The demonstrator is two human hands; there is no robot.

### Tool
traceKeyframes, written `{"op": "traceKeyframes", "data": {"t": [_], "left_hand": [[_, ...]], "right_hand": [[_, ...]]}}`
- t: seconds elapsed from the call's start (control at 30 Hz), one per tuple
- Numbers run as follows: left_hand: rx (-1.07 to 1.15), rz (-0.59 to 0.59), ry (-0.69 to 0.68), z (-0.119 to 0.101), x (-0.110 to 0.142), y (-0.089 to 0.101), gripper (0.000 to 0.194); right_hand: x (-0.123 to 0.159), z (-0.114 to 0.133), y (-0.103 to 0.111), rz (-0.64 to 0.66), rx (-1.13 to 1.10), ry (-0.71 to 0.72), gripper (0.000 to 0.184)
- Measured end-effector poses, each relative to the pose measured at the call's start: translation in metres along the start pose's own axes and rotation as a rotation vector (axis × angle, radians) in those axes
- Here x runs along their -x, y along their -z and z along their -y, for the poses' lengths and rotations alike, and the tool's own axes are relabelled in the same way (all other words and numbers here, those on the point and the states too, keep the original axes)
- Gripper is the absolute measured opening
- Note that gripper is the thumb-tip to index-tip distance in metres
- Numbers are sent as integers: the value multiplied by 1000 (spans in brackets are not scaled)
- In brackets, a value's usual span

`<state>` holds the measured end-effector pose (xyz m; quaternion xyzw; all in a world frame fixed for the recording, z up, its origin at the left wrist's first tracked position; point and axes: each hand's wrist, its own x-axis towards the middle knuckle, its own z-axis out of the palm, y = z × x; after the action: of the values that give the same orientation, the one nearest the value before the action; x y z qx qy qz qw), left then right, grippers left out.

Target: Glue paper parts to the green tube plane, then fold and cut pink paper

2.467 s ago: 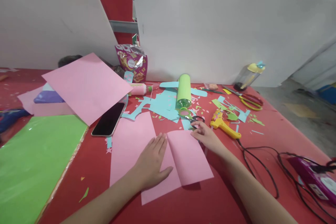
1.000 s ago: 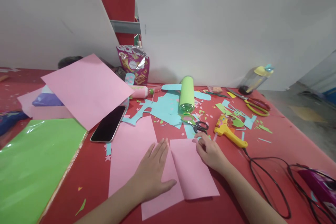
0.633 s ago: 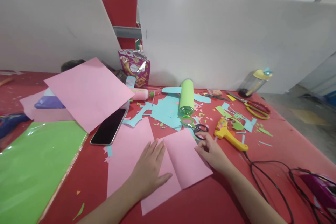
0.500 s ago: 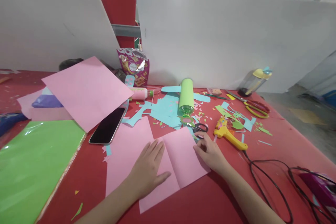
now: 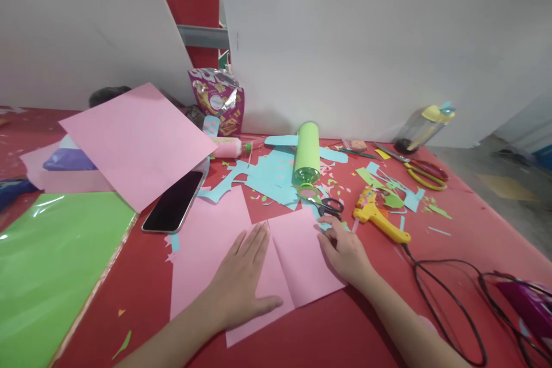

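A sheet of pink paper [image 5: 304, 259] with a crease down its middle lies in front of me, partly over another pink sheet [image 5: 202, 241]. My left hand [image 5: 244, 273] rests flat on the creased sheet's left half, fingers stretched out and thumb spread. At the right edge of that sheet, my right hand [image 5: 342, 247] has its fingers curled, with thumb and index finger at the paper's edge. The fingers' undersides are hidden. Just beyond the right hand lie black-handled scissors [image 5: 332, 206], near a green-wrapped bottle [image 5: 307, 152] with light-blue paper wings.
A yellow glue gun [image 5: 379, 221] with a black cable lies to the right. Farther back are larger scissors [image 5: 425, 175] and a clear bottle [image 5: 425, 126]. On the left are a phone [image 5: 172, 201], a green pack [image 5: 64, 264] and a raised pink sheet [image 5: 140, 144]. Paper scraps surround the bottle.
The right half of the creased sheet lifted and bent at the fold, then came down flatter. My right hand moved with its edge; my left hand stayed flat on the paper. The view shifted slightly.
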<state>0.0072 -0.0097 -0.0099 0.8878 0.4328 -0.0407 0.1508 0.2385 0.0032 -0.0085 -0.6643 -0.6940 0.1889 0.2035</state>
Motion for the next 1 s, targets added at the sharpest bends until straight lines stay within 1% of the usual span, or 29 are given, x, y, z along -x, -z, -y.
{"op": "traceKeyframes", "data": {"t": [0.13,0.27,0.5,0.6,0.7,0.77,0.87,1.0], "left_hand": [[6,4,7,-1,0,2,95],[13,-14,10,-1,-1,0,95],[14,-36,4,3,-2,-5,94],[11,-41,0,2,-2,-5,94],[3,-28,-1,2,-3,-4,94],[-5,-21,6,2,-3,-3,93],[-19,-26,21,3,-4,-1,92],[-21,-40,6,5,-5,3,86]], "right_hand": [[0,1,2,45,-10,19,28],[0,-1,4,91,-68,50,29],[0,-6,7,80,-174,96,30],[-1,-6,8,81,-190,73,30],[-2,-5,9,76,-218,22,26],[-2,-5,11,104,-297,-14,26],[-2,-5,13,163,-412,-34,32],[-3,-6,14,188,-450,-38,33]]}}
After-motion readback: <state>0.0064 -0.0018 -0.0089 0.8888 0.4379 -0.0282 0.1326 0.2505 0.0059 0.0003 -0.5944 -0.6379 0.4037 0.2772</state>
